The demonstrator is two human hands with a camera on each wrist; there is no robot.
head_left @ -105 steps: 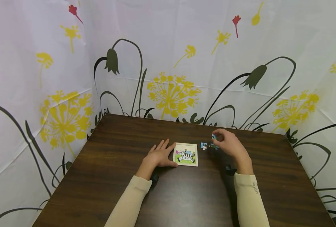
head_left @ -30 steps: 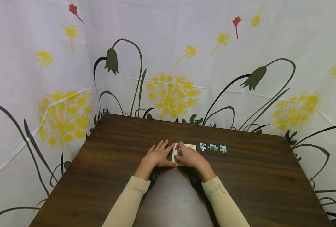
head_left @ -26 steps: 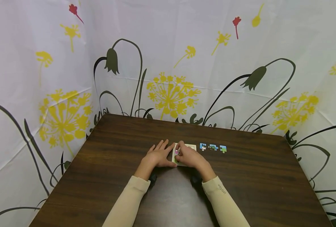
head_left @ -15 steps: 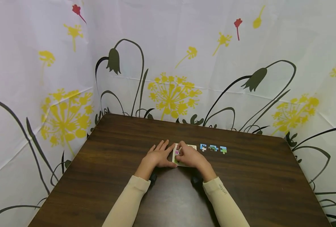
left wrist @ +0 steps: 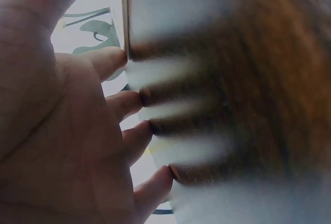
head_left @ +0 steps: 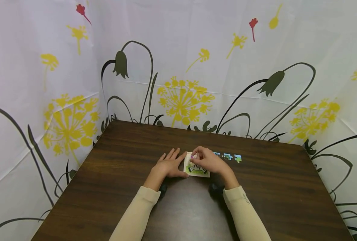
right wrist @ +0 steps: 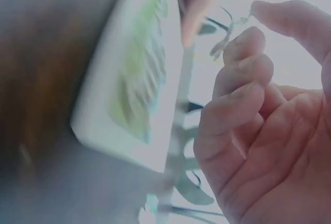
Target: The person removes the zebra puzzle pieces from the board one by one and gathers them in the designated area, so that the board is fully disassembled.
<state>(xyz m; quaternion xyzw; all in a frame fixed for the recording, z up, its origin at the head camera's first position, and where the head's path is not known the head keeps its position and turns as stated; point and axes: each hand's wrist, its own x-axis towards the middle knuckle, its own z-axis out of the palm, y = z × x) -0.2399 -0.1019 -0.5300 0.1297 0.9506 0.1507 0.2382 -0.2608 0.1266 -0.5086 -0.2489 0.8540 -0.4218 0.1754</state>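
A small square jigsaw puzzle tray (head_left: 185, 167) with a pale border lies on the table, its green grass and zebra legs showing. My left hand (head_left: 168, 167) rests with fingers spread on the table, thumb and forefinger at the tray's left edge. Over the tray, my right hand (head_left: 210, 160) pinches a puzzle piece (head_left: 193, 156) with a pink patch between thumb and fingertips. The right wrist view shows that piece (right wrist: 227, 40) edge-on, raised above the tray. The right hand hides the tray's upper right part.
Right of the tray, several loose puzzle pieces lie in a row: a blue one (head_left: 216, 154) partly behind the right hand, a middle one (head_left: 227, 156) and a blue-green one (head_left: 237, 158). The dark wooden table (head_left: 130, 147) ends at a flower-printed curtain (head_left: 178, 60).
First my right hand held a piece at the row on the right; that piece now lies there. The hand moved left to the tray, and now lifts the pink-patched piece. The left hand stayed.
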